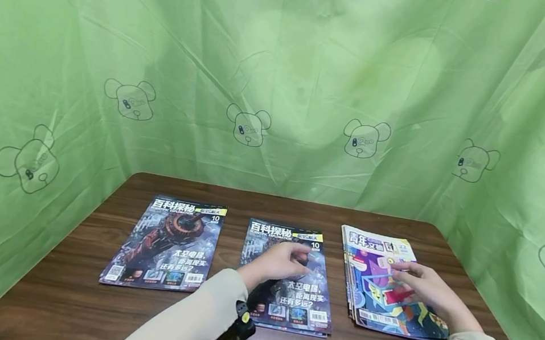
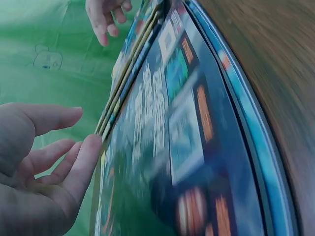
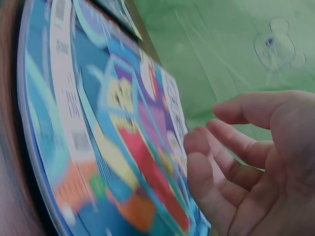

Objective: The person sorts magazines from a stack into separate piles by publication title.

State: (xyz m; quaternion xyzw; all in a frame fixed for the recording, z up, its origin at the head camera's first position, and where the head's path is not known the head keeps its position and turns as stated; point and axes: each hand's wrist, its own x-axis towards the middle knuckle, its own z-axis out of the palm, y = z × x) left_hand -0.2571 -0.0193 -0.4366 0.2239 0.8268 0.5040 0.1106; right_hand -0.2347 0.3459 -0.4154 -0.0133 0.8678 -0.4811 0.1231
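Three piles of magazines lie on the brown table. Over the middle magazine stack (image 1: 306, 306), dark blue with a space picture, hovers my left hand (image 1: 283, 262), fingers loosely bent and nothing held. The left wrist view shows this hand (image 2: 54, 162) beside the dark cover (image 2: 147, 162); whether a fingertip touches it I cannot tell. Above the colourful right magazine stack (image 1: 380, 293) is my right hand (image 1: 429, 291), its fingers relaxed and bare of any object. In the right wrist view the hand (image 3: 251, 162) is close to the bright cover (image 3: 118, 142).
Another dark space magazine (image 1: 164, 247), with the same cover as the middle one, lies at the left. The wooden table (image 1: 75, 293) ends at a green curtain (image 1: 284, 79) with bear outlines, which hangs behind and along both sides.
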